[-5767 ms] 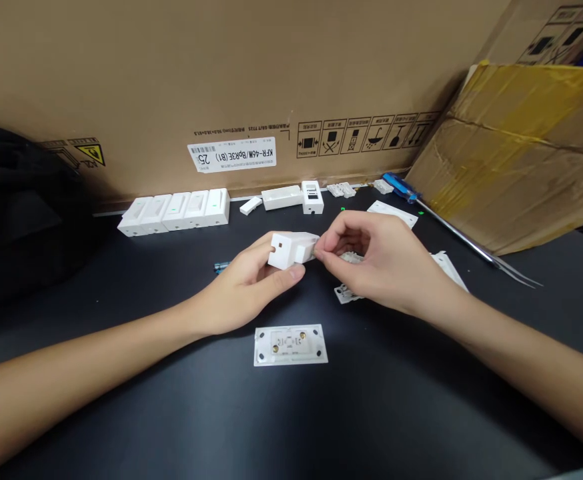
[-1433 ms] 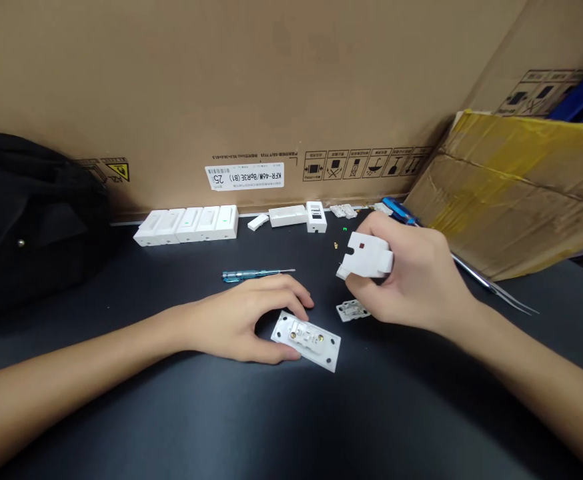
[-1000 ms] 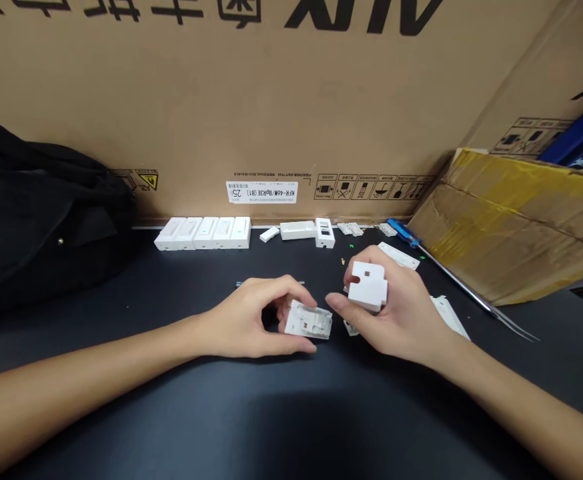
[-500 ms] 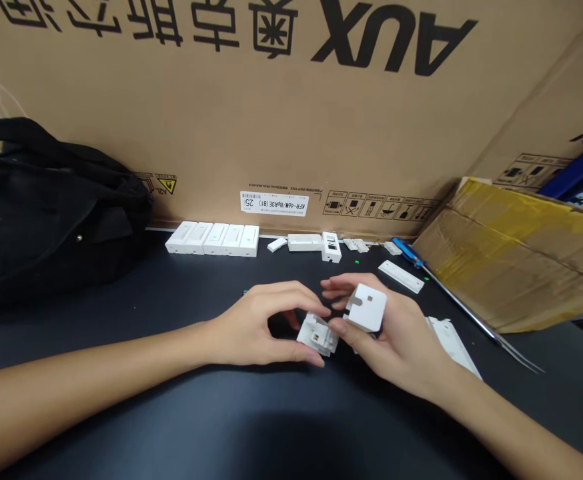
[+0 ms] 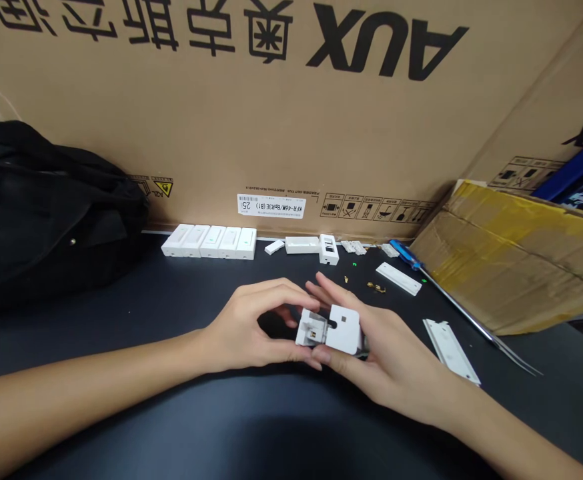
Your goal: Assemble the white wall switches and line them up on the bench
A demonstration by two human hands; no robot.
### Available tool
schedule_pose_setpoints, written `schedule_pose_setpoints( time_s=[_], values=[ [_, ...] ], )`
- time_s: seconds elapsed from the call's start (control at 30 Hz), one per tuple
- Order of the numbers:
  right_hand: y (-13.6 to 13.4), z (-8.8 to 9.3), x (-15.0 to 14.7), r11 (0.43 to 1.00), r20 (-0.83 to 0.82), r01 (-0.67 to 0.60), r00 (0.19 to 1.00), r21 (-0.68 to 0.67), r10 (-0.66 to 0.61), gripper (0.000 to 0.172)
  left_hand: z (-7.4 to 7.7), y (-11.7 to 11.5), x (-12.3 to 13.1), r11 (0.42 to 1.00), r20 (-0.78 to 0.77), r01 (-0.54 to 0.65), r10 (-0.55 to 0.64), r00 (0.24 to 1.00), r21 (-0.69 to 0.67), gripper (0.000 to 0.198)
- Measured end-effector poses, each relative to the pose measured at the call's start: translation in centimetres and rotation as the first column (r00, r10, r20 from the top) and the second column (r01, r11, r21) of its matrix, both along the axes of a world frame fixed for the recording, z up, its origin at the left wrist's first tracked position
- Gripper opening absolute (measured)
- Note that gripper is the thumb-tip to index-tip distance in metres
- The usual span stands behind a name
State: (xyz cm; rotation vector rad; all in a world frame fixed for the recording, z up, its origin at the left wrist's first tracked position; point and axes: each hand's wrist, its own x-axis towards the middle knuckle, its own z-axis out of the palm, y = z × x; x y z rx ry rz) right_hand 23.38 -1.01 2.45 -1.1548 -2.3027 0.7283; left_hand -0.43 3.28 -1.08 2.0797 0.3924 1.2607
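Between thumb and fingers, my left hand (image 5: pixel 259 323) grips a white plastic switch base (image 5: pixel 312 328) with a small metal contact showing. My right hand (image 5: pixel 381 340) is closed around a white plastic housing (image 5: pixel 344 330), which has a notch on its left edge and a small square hole. The two pieces meet edge to edge above the black table; I cannot tell whether they are joined. Just beyond my right hand lie small brass parts (image 5: pixel 376 287). A flat white strip (image 5: pixel 452 351) rests to its right.
Several white switches (image 5: pixel 210 241) stand in a row by the large carton (image 5: pixel 211 133). White housings (image 5: pixel 301 245) lie near its base. On the right are another white strip (image 5: pixel 399 278), long tweezers (image 5: pixel 471 320), a blue handle (image 5: pixel 405 255) and a taped cardboard box (image 5: pixel 511 267). A black bag (image 5: pixel 51 213) sits left.
My right hand has moved left and turned the housing, bringing it against the base. My left hand has stayed nearly in place. The brass parts have come into view.
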Motion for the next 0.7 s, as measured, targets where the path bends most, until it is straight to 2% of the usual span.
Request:
schedule_pose_setpoints(
  time_s=[0.23,0.43,0.63,0.7],
  values=[
    [-0.17,-0.06,-0.44,0.978,0.002,-0.013,1.0,-0.209,0.014,0.094,-0.63,-0.34,0.18,0.996,0.036,0.037,-0.034,0.999,-0.077,0.052],
    [-0.18,-0.08,-0.77,0.964,-0.028,-0.097,0.995,-0.248,0.093,0.09,-0.73,-0.38,0.06,0.983,-0.02,0.077,-0.081,0.997,-0.168,0.048],
    [-0.01,-0.12,-0.47,0.969,0.02,-0.061,0.998,-0.241,0.068,0.085,-0.09,-0.76,0.07,0.961,-0.044,0.114,-0.129,0.991,-0.253,0.048],
    [0.13,-0.08,-0.5,0.972,0.021,-0.069,0.997,-0.225,0.075,0.077,0.24,-0.79,-0.1,0.937,-0.027,0.159,-0.176,0.984,-0.311,0.049]
  ],
)
